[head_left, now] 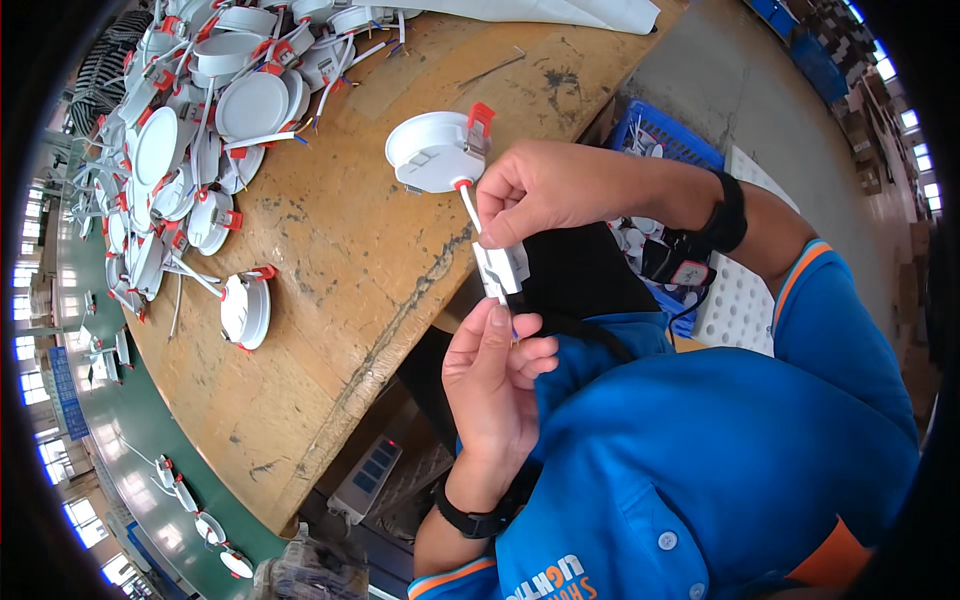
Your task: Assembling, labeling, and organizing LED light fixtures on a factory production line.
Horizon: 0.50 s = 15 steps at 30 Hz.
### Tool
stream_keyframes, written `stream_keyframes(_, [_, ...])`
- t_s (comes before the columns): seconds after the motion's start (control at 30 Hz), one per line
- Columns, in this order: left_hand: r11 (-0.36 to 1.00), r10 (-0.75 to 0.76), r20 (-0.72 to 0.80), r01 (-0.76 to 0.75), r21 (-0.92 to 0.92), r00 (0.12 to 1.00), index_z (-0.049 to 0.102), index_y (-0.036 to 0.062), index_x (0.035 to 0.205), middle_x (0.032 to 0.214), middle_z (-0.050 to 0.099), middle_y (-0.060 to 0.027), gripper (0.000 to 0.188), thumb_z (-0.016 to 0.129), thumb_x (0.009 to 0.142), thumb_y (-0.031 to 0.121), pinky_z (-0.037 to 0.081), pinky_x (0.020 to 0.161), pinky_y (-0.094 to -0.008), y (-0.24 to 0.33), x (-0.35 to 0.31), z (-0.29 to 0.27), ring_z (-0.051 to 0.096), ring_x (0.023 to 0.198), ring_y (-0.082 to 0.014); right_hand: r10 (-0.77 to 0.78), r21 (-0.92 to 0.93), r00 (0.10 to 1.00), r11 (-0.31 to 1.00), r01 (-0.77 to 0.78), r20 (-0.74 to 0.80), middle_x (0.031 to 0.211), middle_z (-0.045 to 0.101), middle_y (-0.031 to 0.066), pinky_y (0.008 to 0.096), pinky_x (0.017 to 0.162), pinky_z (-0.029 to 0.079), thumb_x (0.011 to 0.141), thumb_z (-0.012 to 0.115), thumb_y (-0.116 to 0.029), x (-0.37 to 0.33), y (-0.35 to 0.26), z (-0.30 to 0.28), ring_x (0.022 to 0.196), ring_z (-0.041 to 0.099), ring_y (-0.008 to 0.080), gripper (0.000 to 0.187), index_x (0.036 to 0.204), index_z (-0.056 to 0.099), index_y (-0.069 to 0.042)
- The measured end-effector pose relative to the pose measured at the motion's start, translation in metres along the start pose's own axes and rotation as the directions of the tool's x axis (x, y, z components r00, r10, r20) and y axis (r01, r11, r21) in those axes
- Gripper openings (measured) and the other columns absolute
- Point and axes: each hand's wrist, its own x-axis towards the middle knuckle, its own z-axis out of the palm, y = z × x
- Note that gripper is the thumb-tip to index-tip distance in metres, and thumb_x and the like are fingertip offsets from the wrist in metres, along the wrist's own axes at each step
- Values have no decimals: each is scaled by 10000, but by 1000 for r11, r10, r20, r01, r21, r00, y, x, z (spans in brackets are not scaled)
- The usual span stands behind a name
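The left hand pinches the underside of a small white connector; the right hand grips its top, just off the table edge. Its lamp rests there, apparently mid-wiring. Farther off, a pile of lamps waits.

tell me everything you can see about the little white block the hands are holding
The small white block looks like a plastic connector box, rectangular, held roughly upright just off the edge of the wooden bench. The right hand pinches its top, the left hand its lower end. A white cable runs from it up to a round white downlight with red spring clips.
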Motion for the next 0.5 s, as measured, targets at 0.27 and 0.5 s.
stream_keyframes(0.27, [1000, 10, -17, -10, 25, 1000, 543, 31, 997, 756, 634, -79, 186, 497, 885, 173, 534, 491, -224, 0, -1, 5, 620, 592, -122, 29, 43, 1000, 999, -30, 6, 647, 567, -9, 196, 543, 368, 779, 605, -175, 1, 2, -1, 597, 491, 36, 176, 720, 591, -9])
stream_keyframes(0.5, [1000, 23, -7, -22, 22, 1000, 548, 23, 998, 756, 635, -91, 188, 498, 884, 164, 538, 497, -225, 0, 0, 4, 626, 596, -131, 44, 29, 999, 999, -44, 8, 639, 563, -9, 195, 549, 369, 779, 605, -182, 0, -2, -2, 594, 490, 38, 187, 705, 586, -12])
